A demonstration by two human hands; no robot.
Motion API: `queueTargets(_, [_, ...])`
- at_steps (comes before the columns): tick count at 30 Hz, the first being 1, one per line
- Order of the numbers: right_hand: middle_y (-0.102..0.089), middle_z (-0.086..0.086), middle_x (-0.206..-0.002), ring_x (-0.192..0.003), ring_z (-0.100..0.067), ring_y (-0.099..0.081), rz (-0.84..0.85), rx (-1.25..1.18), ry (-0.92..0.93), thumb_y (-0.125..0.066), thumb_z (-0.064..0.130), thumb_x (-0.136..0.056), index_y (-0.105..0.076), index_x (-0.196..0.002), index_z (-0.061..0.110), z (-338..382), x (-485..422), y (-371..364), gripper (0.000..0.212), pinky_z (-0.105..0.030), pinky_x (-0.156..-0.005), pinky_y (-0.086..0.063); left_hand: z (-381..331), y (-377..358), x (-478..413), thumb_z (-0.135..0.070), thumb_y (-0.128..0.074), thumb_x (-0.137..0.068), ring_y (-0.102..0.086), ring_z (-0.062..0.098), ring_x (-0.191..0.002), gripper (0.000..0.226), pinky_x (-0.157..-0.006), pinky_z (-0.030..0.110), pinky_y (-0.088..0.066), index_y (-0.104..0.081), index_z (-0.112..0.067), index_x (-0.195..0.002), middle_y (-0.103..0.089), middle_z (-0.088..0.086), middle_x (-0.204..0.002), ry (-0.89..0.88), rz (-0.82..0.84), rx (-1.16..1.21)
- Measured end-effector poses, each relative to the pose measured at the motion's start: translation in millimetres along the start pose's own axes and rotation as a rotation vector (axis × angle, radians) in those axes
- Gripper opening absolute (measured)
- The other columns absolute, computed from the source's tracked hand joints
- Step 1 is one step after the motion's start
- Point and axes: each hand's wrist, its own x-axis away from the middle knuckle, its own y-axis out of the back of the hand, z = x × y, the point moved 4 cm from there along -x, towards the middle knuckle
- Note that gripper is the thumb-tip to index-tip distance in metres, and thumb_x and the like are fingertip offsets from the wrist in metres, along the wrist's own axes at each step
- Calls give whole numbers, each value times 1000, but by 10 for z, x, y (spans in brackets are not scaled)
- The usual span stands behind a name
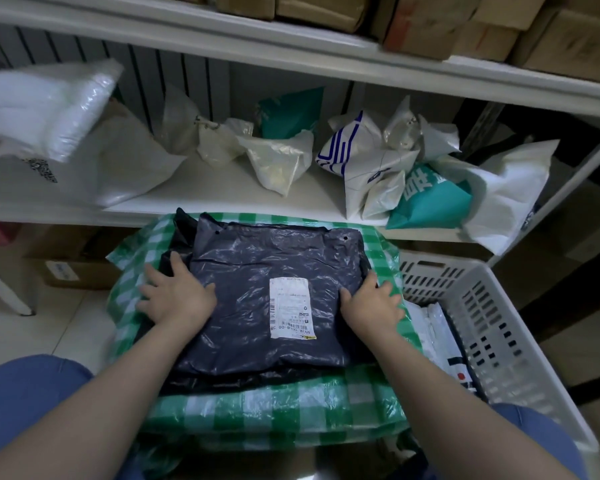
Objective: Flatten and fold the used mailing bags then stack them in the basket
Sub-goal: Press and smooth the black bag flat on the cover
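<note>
Open basket [492, 323] top — crumpled bags [278, 161] crowd shelf [229, 192].

Glossy crinkled plastic mailing bag [257, 289]; paper label [290, 308]; perforated plastic basket [499, 323].

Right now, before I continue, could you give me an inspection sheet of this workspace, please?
Surface: green checked plastic sheet, wrinkled, lies under the work.
Job's things: dark grey mailing bag with a white label lies flattened on the sheet; white basket at the right holds folded bags.
Clutter: crumpled bags lie on the shelf.
Grippers: left hand and right hand press flat on the dark bag's side edges.
Cables: nothing seen.
Surroundings: cardboard boxes above; tiled floor.
</note>
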Motion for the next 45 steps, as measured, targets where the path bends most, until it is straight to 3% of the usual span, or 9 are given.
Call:
queueTargets(3, [-25,-21,-150,-132,-42,-33,19,-68,8,-55,48,-93,-11,-153,26,-46,-3,92,78,-51,-104,-34,-10,100,35,-39,-67,-89,-34,42,-129,86,-93,47,-42,-10,-39,-153,-23,23,-147,-69,-3,-6])
queueTargets(6, [-33,-21,-144,-124,-39,-45,86,-184,8,-60,37,-92,-11,-153,38,-67,-44,118,78,-48,-102,-38,-99,181,102,-12,-57,-93,-43,38,-121,62,-83,42,-46,-40,-41,-145,-39,20,-135,-178,-43,24])
queueTargets(9, [-46,-16,-135,-110,-34,-57,89,-288,79,-57,18,-90,-37,-145,37,-101,-50,157,61,-38,-95,-47,-258,306,209,-6,-53,-93,-44,33,-122,49,-86,41,-46,-57,-32,-135,-44,13,-135,-288,-181,82])
queueTargets(12, [-45,-12,-135,-103,-32,-60,34,-355,106,-53,7,-89,-55,-134,28,-201,-73,276,49,-35,-85,-51,-546,451,360,-3,-57,-91,-42,31,-122,50,-82,40,-45,-57,-27,-135,-43,8,-138,-415,-281,82])
queueTargets(18, [-38,-9,-139,-91,-31,-61,-124,-411,-29,-51,6,-93,-59,-130,20,-788,-256,565,40,-37,-71,-50,-1416,486,831,-2,-57,-91,-44,33,-120,43,-82,40,-40,-60,-24,-128,-37,9,-138,-614,-265,190])
queueTargets(26, [-35,-11,-143,-102,-34,-58,-211,-515,-269,-50,7,-92,-58,-130,13,-2039,-545,652,39,-41,-84,-51,-2859,-48,1554,-8,-47,-96,-38,31,-123,40,-95,38,-37,-55,-15,-135,-45,10,-138,-997,-204,67])
queueTargets(32, [-30,-13,-148,-111,-39,-56,-229,-584,-513,-51,8,-90,-56,-132,9,-2898,-754,411,42,-42,-96,-45,-3705,-833,2232,-11,-64,-81,-31,27,-129,74,-102,40,-31,-33,-21,-148,-21,-6,-155,-1303,-113,-295])
queueTargets(39, [-22,-17,-150,-119,-40,-51,-136,-635,-740,-55,11,-89,-50,-129,-3,-3466,-989,-192,43,-40,-102,-42,-4331,-1706,2458,9,-53,-83,-34,29,-125,79,-106,36,-34,-24,-17,-153,-11,-5,-161,-1540,58,-335])
queueTargets(45, [-14,-15,-155,-130,-38,-40,-23,-705,-860,-58,15,-92,-36,-140,1,-3560,-1379,-733,55,-39,-104,-36,-4413,-2404,2148,-15,-63,-83,13,35,-148,95,-118,58,3,-4,-32,-156,26,8,-159,-1295,44,-608])
